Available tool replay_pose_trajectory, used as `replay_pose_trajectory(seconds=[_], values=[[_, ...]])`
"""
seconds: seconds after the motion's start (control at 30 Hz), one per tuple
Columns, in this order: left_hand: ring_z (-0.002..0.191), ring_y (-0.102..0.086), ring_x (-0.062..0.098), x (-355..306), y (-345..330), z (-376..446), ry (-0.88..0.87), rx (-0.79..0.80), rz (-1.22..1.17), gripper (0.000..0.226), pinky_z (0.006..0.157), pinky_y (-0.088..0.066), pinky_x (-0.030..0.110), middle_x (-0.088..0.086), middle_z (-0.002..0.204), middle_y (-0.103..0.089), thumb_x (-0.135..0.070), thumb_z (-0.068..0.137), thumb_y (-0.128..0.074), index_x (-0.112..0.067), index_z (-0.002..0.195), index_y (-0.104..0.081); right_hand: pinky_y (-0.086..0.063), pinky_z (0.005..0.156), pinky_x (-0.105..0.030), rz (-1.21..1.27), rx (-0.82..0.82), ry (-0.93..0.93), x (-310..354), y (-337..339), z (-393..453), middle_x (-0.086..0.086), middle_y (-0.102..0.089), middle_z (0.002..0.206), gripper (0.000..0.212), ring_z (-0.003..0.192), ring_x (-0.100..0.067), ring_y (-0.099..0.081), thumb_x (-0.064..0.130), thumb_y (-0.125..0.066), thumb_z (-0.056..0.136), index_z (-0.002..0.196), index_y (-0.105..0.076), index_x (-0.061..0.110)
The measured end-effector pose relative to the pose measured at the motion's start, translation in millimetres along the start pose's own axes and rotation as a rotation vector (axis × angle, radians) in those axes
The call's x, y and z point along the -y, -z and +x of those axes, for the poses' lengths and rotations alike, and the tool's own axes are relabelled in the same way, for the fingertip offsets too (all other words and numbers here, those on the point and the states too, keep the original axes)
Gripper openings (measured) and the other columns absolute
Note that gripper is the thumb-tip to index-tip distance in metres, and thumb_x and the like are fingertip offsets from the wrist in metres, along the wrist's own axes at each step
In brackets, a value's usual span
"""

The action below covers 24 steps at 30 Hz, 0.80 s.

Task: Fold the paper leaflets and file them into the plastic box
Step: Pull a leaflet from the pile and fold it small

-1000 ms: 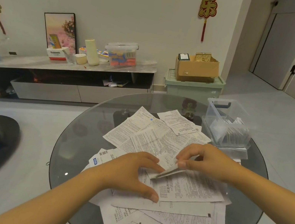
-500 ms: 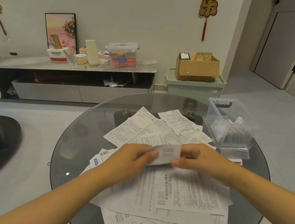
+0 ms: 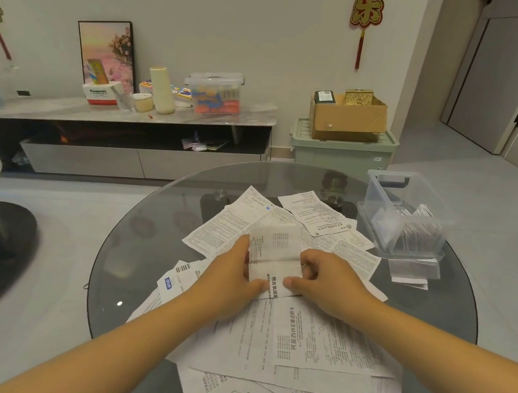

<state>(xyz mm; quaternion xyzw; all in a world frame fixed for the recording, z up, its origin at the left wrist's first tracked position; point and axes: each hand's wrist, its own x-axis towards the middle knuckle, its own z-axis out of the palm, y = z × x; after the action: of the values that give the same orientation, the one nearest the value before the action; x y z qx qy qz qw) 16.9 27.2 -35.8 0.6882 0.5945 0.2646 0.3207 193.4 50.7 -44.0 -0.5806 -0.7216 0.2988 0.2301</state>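
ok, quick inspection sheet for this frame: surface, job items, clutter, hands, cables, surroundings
Surface: round glass table, mostly under loose leaflets.
Job's things: folded leaflet held above the pile; clear plastic box far right, folded papers inside.
Clutter: small paper stack by the box.
Grippers: left hand and right hand both pinch the folded leaflet.
Cables: nothing seen.
Surroundings: low cabinet, cardboard box on green bin.

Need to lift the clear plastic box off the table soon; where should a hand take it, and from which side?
Probably the dark handle at the far end of the clear plastic box, coming from above: the box is open-topped with folded leaflets standing inside, so the smooth side walls offer less purchase.
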Motion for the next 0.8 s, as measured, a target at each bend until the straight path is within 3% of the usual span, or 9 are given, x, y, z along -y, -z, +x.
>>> replay_pose_trajectory(seconds=[0.07, 0.13, 0.2, 0.27, 0.4, 0.47, 0.6, 0.7, 0.8], values=[[0.076, -0.052, -0.002, 0, -2, 2, -0.014, -0.016, 0.06, 0.067, 0.064, -0.044, 0.012, -0.018, 0.099, -0.05, -0.017, 0.085, -0.068, -0.028, 0.138, -0.028, -0.033, 0.058, -0.021, -0.064, 0.003, -0.011, 0, -4, 1, 0.008, -0.053, 0.079, 0.032, 0.07, -0.007, -0.048, 0.035, -0.071, 0.08, 0.102, -0.051, 0.023], [0.077, -0.05, -0.001, 1, -3, 4, -0.012, -0.028, 0.077, 0.086, 0.063, -0.043, 0.01, -0.019, 0.098, -0.046, -0.016, 0.082, -0.072, -0.029, 0.146, -0.016, -0.038, 0.067, -0.025, -0.149, -0.003, -0.011, -2, -10, 2, 0.001, -0.057, 0.099, 0.055, 0.088, -0.013, -0.052, 0.041, -0.071, 0.078, 0.122, -0.043, 0.025], [0.094, -0.05, 0.003, 3, -3, 6, 0.019, -0.039, 0.089, 0.102, 0.078, -0.045, 0.013, -0.008, 0.121, -0.046, -0.018, 0.078, -0.076, -0.029, 0.15, -0.004, -0.041, 0.08, -0.029, -0.175, -0.044, 0.016, -2, -13, 3, -0.002, -0.055, 0.112, 0.071, 0.103, -0.018, -0.049, 0.043, -0.072, 0.076, 0.134, -0.034, 0.027], [0.12, -0.04, 0.012, 5, 0, 7, 0.03, -0.053, 0.173, 0.104, 0.1, -0.039, 0.026, -0.002, 0.139, -0.031, -0.024, 0.076, -0.078, -0.031, 0.15, -0.005, -0.037, 0.094, -0.03, -0.216, -0.092, 0.084, -2, -10, 1, 0.002, -0.047, 0.123, 0.078, 0.115, -0.017, -0.039, 0.042, -0.072, 0.077, 0.14, -0.027, 0.031], [0.137, -0.013, 0.014, 4, 6, 5, -0.155, -0.064, 0.528, 0.058, 0.111, -0.012, 0.033, -0.007, 0.15, -0.015, -0.038, 0.08, -0.071, -0.035, 0.134, -0.047, -0.021, 0.105, -0.029, -0.436, -0.071, 0.33, -2, -3, -3, 0.011, -0.035, 0.138, 0.05, 0.127, -0.014, -0.026, 0.041, -0.059, 0.088, 0.135, -0.043, 0.034], [0.14, -0.008, 0.014, 2, 8, 3, -0.236, -0.015, 0.711, 0.045, 0.111, -0.004, 0.034, -0.01, 0.153, -0.016, -0.05, 0.086, -0.059, -0.036, 0.128, -0.055, -0.019, 0.106, -0.028, -0.5, -0.009, 0.413, -7, -4, -5, 0.014, -0.041, 0.14, 0.042, 0.13, -0.012, -0.025, 0.041, -0.047, 0.095, 0.135, -0.047, 0.029], [0.135, -0.025, 0.007, 3, 8, 2, -0.224, 0.135, 0.787, 0.053, 0.11, 0.001, 0.036, -0.013, 0.145, -0.038, -0.06, 0.088, -0.047, -0.03, 0.131, -0.052, -0.016, 0.106, -0.025, -0.493, 0.089, 0.435, -14, -2, -4, 0.014, -0.04, 0.143, 0.049, 0.132, -0.008, -0.025, 0.047, -0.044, 0.094, 0.139, -0.042, 0.028], [0.129, -0.038, 0.006, 2, 10, 2, -0.224, 0.143, 0.765, 0.045, 0.111, 0.0, 0.036, -0.014, 0.137, -0.05, -0.051, 0.092, -0.046, -0.029, 0.131, -0.052, -0.018, 0.104, -0.024, -0.487, 0.11, 0.429, -13, 4, -3, 0.016, -0.042, 0.142, 0.047, 0.127, -0.009, -0.029, 0.045, -0.046, 0.094, 0.138, -0.044, 0.029], [0.104, -0.053, 0.009, -1, 11, 1, -0.257, 0.078, 0.648, 0.028, 0.113, -0.006, 0.033, -0.009, 0.111, -0.067, -0.035, 0.095, -0.044, -0.027, 0.113, -0.064, -0.025, 0.098, -0.024, -0.428, 0.074, 0.427, -11, 4, -3, 0.016, -0.053, 0.131, 0.035, 0.118, -0.01, -0.038, 0.033, -0.045, 0.097, 0.131, -0.053, 0.028]])
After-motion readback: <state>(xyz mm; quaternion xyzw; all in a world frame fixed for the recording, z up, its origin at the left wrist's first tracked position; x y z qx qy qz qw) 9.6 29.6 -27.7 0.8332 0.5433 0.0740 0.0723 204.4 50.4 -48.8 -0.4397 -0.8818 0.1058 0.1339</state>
